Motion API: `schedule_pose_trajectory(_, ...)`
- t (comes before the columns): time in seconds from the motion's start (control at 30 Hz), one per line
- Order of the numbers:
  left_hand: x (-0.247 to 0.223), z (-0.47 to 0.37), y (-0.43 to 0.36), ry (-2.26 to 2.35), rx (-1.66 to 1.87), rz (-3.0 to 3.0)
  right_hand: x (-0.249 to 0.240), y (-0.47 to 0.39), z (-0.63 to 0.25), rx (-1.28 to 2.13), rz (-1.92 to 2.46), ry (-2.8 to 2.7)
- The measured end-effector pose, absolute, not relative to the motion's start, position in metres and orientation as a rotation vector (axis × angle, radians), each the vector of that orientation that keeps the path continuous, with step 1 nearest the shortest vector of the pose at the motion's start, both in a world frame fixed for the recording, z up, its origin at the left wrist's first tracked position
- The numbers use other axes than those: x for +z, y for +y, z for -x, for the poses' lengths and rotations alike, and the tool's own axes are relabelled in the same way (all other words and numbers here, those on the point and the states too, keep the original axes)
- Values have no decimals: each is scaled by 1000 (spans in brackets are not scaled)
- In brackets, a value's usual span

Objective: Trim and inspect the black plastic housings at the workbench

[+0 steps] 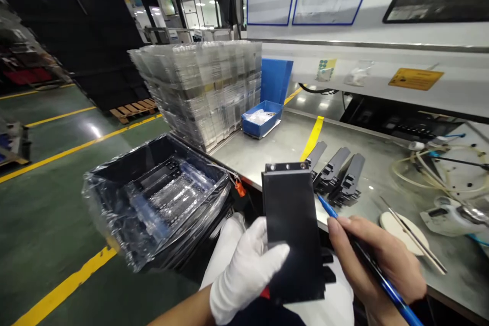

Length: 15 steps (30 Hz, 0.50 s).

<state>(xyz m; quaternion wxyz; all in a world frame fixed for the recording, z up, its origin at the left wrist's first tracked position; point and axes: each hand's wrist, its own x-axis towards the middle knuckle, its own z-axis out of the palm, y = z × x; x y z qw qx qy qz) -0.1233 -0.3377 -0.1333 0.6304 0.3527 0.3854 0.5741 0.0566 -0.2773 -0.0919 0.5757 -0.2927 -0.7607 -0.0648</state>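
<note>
My left hand (250, 265), in a white glove, grips a flat black rectangular part (292, 214) by its left side, thumb across its face. Along the part's top edge runs a strip with small round holes, and notched tabs stick out at its lower right. In my bare right hand (382, 257) is a blue pen (359, 247), held like a writing tool. Its tip points up and left, close to the part's right edge; I cannot tell whether they touch. Beyond the pen, several dark grey moulded parts (340, 173) lie side by side on the metal table (271, 147).
Left of my knees stands a plastic-lined black crate (114, 173) holding bagged parts. Behind it rise stacked clear trays (214, 86) in wrap. A blue bin (262, 119) sits at the table's far end. To the right lie a round cream-coloured pad (405, 234), a thin stick and coiled tubing (420, 168).
</note>
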Motion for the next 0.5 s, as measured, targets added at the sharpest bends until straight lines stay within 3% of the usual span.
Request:
schedule_pose_trajectory(0.2, -132, 123, -344, 909, 1219, -987, -87, -257, -54, -282, 774, -1672)
schedule_pose_trajectory(0.5, -134, 121, -344, 986, 1185, -1043, -85, -257, -53, -164, 681, -1720)
